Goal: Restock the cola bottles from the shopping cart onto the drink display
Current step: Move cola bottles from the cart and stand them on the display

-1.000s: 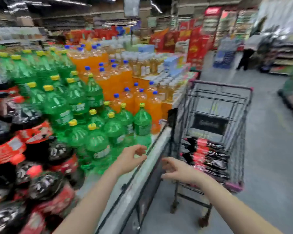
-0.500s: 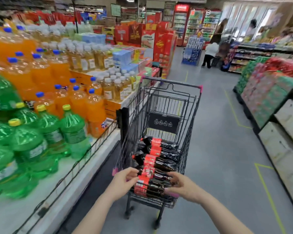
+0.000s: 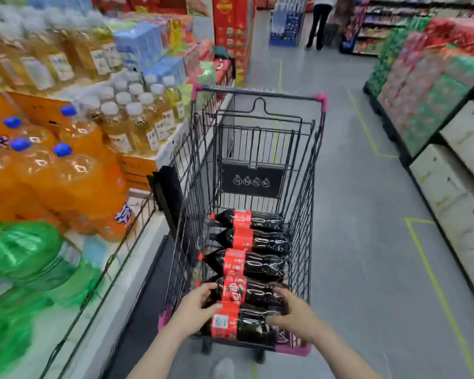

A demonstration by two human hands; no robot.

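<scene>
Shopping cart (image 3: 257, 138) in aisle, drink display (image 3: 66, 187) at its left. Five cola bottles (image 3: 257, 265) lie in row inside cart. Shelves (image 3: 435, 119) at right.

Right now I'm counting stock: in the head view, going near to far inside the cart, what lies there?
Nearest cola bottle with both hands on it, left hand and right hand → second cola bottle → third → fourth → fifth → black sign panel → cart's front rim.
</scene>
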